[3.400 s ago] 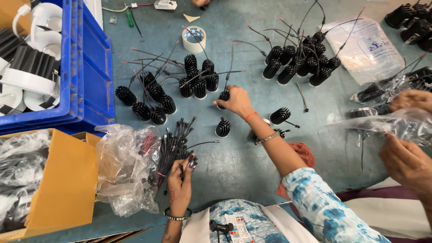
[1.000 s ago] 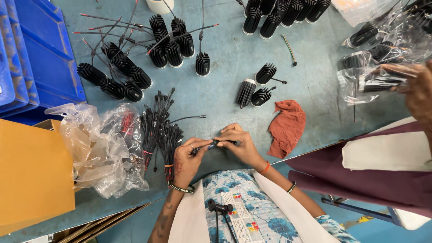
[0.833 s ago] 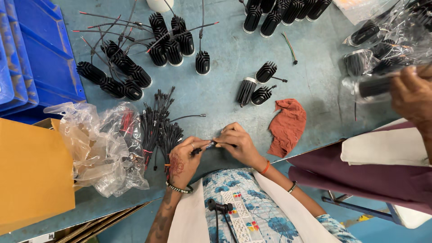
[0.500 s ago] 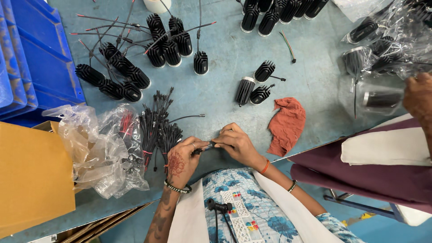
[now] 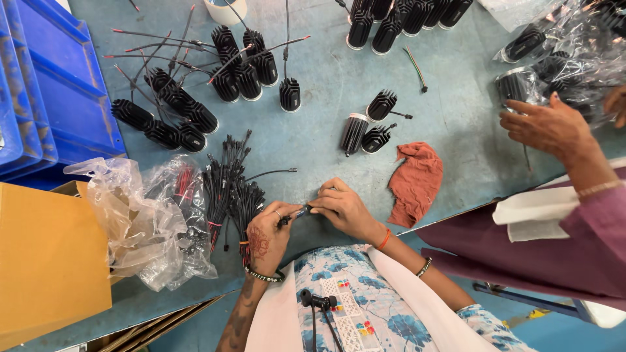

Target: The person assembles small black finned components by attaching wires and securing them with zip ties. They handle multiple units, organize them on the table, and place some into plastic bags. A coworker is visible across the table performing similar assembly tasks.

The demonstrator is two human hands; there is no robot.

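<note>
My left hand [image 5: 266, 231] and my right hand [image 5: 342, 208] meet over the near edge of the blue-green table [image 5: 326, 104]. Together they pinch a short black cable piece [image 5: 297, 214] between their fingertips. Just left of my left hand lies a bundle of black cables [image 5: 228, 189] with red ends. Three black finned housings [image 5: 368, 124] lie beyond my right hand, and a rust-red cloth [image 5: 414, 182] sits to its right.
Groups of black finned housings with wires [image 5: 195, 98] stand at the back left and top [image 5: 398, 16]. A crumpled clear plastic bag [image 5: 140, 221], a cardboard box [image 5: 45, 261] and blue bins [image 5: 45, 91] fill the left. Another person's hand [image 5: 548, 127] reaches toward bagged housings [image 5: 561, 58] at right.
My hands came together near the table edge and stay there on the cable piece. The other person's hand at right moved off the bagged housing toward the table edge.
</note>
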